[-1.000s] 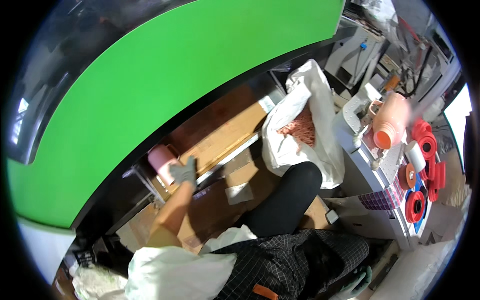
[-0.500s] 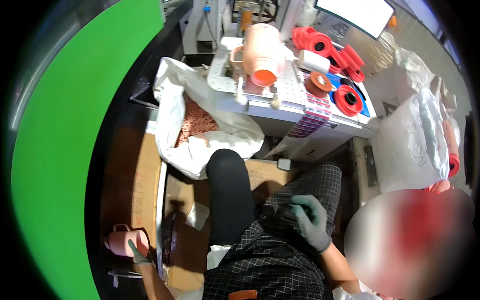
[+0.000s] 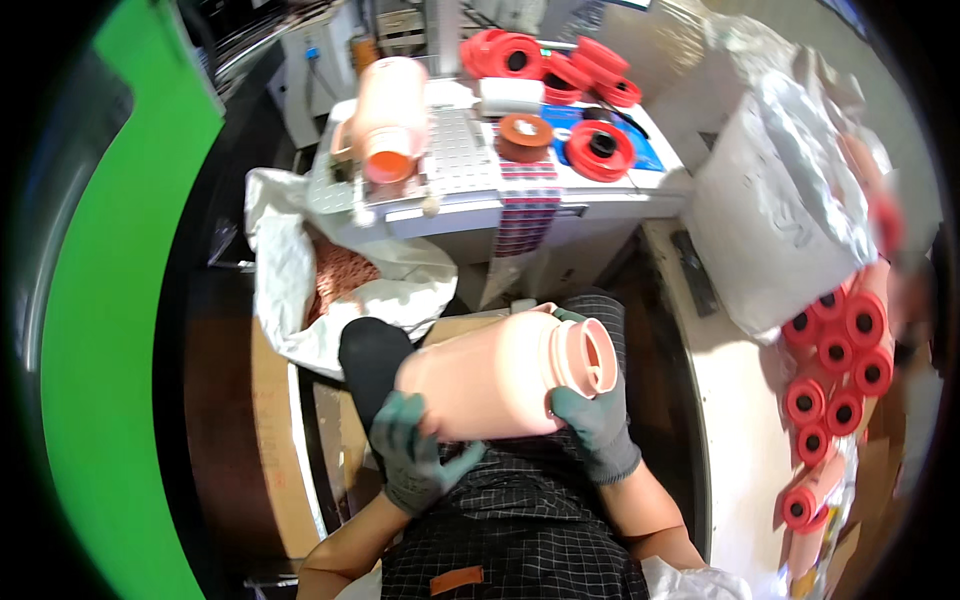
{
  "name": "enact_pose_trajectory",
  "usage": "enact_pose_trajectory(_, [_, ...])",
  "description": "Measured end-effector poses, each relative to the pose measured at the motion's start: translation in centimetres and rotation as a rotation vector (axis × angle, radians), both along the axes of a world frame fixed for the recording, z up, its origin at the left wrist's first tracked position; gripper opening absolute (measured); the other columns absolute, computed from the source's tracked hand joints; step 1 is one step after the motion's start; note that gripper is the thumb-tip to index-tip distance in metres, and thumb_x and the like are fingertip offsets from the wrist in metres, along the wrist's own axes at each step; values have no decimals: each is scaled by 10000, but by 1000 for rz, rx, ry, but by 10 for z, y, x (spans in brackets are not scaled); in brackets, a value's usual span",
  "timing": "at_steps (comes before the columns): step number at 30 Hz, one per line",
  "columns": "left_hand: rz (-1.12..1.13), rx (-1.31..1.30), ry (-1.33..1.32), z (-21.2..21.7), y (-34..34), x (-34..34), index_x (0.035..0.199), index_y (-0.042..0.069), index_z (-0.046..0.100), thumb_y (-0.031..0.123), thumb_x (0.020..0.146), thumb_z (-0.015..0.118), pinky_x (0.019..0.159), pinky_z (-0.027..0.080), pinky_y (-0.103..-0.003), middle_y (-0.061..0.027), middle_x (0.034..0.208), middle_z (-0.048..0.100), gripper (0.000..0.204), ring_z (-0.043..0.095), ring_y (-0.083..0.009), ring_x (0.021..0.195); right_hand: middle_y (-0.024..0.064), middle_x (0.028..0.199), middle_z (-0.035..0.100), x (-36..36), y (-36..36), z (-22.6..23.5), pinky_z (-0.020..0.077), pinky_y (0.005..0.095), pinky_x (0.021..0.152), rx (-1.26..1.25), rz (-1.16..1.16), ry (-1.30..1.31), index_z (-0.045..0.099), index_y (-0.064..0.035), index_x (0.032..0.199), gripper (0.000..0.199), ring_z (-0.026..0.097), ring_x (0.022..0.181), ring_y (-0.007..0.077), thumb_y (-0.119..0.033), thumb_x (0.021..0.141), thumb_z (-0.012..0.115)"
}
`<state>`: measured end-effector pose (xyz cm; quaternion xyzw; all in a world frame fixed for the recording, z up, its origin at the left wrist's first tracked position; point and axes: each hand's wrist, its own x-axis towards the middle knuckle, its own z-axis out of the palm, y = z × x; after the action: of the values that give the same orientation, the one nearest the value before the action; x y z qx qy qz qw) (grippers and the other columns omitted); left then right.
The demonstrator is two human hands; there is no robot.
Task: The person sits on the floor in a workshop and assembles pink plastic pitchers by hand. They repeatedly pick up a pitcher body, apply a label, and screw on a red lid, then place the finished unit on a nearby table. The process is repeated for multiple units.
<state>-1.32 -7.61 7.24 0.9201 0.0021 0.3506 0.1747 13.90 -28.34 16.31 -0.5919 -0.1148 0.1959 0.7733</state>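
Pink jug (image 3: pixel 490 375), earlier in the left hand (image 3: pixel 415 450) alone, now gripped by both hands' fingers (image 3: pixel 590 420).

A jug (image 3: pixel 500 375) is lying on its side over the person's lap, between the left hand (image 3: pixel 415 455) and the right hand (image 3: pixel 597 425). Beyond it, a desk (image 3: pixel 470 195) is carrying a second jug (image 3: pixel 385 115) at its left edge and spools (image 3: pixel 560 65) toward its far right corner. A sack (image 3: pixel 290 280) is sitting below the desk's left edge.
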Motion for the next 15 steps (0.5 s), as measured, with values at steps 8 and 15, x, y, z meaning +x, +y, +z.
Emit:
enact_pose_trajectory(8, [-694,-478,397,47,-35,64,1485,25,469,455,639,961,1093,442,-573,-216,1436,548,1069,550,-438,1313,200,1626,338,-6,-67,-32,348,520,1227,-417,393,-741,512,-131,1543,1042,346,1520,398,-382,655,994])
enact_pose_trajectory(15, [-750,-140,379,77,-82,108,1466,1,528,451,683,919,948,516,-471,-127,1206,670,984,664,-328,1073,195,1260,683,-30,-136,-12,534,436,1020,-404,9,-449,711,-30,1265,474,676,1167,323,-171,821,797])
